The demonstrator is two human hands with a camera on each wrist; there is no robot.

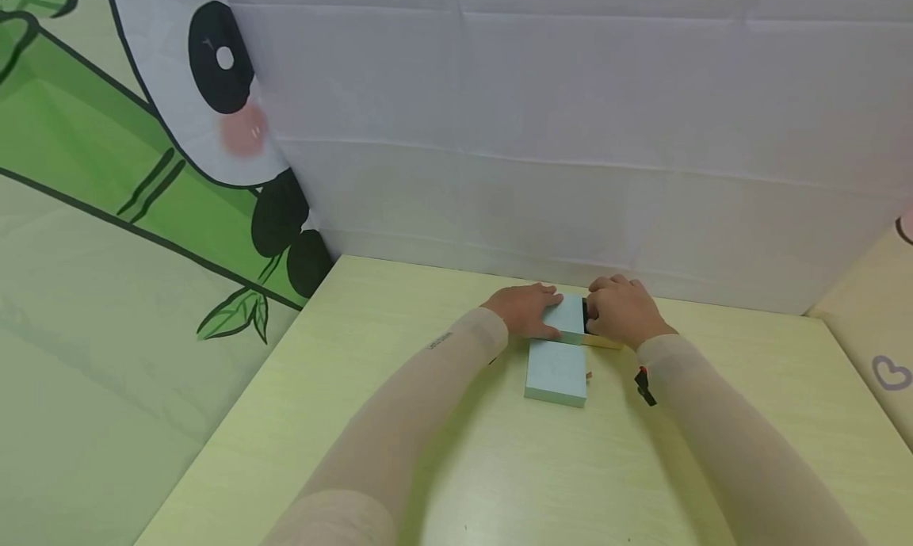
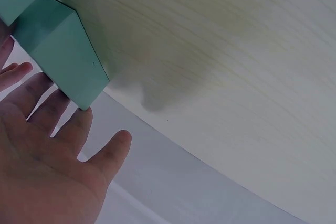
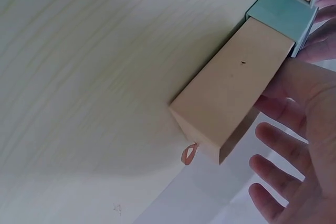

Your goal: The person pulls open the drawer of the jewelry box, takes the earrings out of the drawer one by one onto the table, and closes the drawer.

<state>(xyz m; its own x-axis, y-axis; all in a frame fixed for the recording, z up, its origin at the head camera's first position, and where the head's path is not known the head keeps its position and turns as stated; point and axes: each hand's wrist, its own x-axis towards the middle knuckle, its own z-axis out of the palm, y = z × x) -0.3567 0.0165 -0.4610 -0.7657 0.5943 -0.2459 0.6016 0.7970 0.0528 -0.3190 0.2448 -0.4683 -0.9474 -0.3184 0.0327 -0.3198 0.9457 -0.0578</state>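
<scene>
Two pale blue-green drawer boxes lie side by side in the head view. My left hand (image 1: 525, 310) grips the far box (image 1: 566, 315), its thumb on the near side and its fingers at the far side. In the left wrist view, fingertips touch this box (image 2: 68, 59). A tan drawer (image 3: 231, 85) with a loop pull (image 3: 189, 153) sticks out to the right. My right hand (image 1: 624, 312) is over the drawer, thumb and index finger reaching inside, other fingers loosely bent. A dark patch (image 1: 586, 315) shows beside it; what the fingertips touch is hidden.
The near box (image 1: 556, 369) lies on the pale wood-look table (image 1: 464, 483) with its drawer pushed in and a small loop (image 1: 589, 377) on its right. A white cloth wall (image 1: 499, 205) stands along the table's far edge. Printed cloth (image 1: 178, 292) hangs at the left.
</scene>
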